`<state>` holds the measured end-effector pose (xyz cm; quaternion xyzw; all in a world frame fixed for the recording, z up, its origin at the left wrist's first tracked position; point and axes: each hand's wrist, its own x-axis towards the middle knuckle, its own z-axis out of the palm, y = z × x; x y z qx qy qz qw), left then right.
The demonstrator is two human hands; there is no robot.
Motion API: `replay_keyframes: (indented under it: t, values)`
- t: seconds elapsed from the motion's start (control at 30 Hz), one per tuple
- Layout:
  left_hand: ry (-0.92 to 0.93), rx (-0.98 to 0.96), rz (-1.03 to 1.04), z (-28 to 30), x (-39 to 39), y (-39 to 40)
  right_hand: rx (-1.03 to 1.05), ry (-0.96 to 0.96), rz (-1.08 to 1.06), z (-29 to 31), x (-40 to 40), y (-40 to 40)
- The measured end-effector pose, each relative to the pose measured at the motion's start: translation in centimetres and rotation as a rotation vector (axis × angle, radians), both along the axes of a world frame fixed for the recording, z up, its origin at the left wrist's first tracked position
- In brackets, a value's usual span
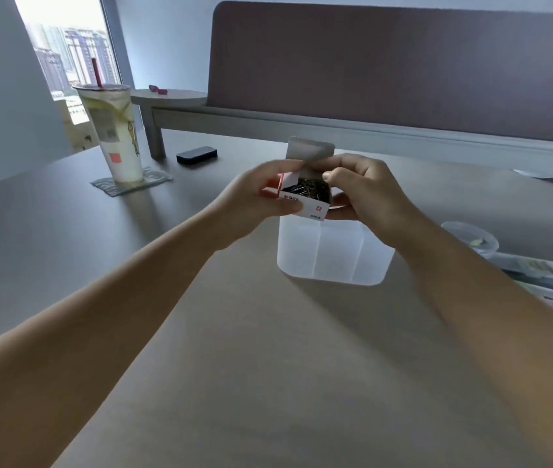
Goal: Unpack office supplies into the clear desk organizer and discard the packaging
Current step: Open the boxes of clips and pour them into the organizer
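Note:
A small white and red cardboard box of metal paper clips is held above the clear desk organizer, its top flap standing open. My left hand grips the box's left side. My right hand holds the right side, thumb and finger pinching at the flap. The organizer stands on the desk right under the box; its divided compartments show nothing inside, and its far rim is hidden by the box and hands.
A tall drink cup with a red straw stands on a coaster at the back left. A black flat device lies behind it. At the right edge are a small clear round container and packaged supplies. A desk partition runs along the back.

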<state>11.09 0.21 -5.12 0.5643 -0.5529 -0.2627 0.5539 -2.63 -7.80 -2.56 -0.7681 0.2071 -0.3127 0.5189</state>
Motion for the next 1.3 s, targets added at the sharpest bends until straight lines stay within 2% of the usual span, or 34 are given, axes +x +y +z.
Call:
replay_keyframes:
  t: [0.2,0.37,0.57,0.77,1.07,1.3]
  values:
    - [-0.106,0.031,-0.022,1.0,1.6,-2.3,0.015,0.076,0.006,0.7,1.0,-2.2]
    - [-0.054,0.049,-0.023,0.5,2.9,-3.7,0.017,0.089,0.023,-0.1,2.1,-3.5]
    - [-0.156,0.079,-0.045,0.2,3.6,-4.2,0.011,0.094,0.048,-0.8,2.6,-4.2]
    - [-0.141,0.073,-0.047,-0.1,3.6,-4.7,-0.096,0.097,-0.009,-1.2,2.0,-4.2]
    - [-0.091,0.015,-0.015,-0.5,4.1,-4.1,-0.146,0.076,-0.042,-2.0,1.9,-4.2]
    - [-0.156,0.029,0.030,-0.9,4.0,-4.3,-0.198,0.070,-0.084,-2.1,1.6,-4.1]
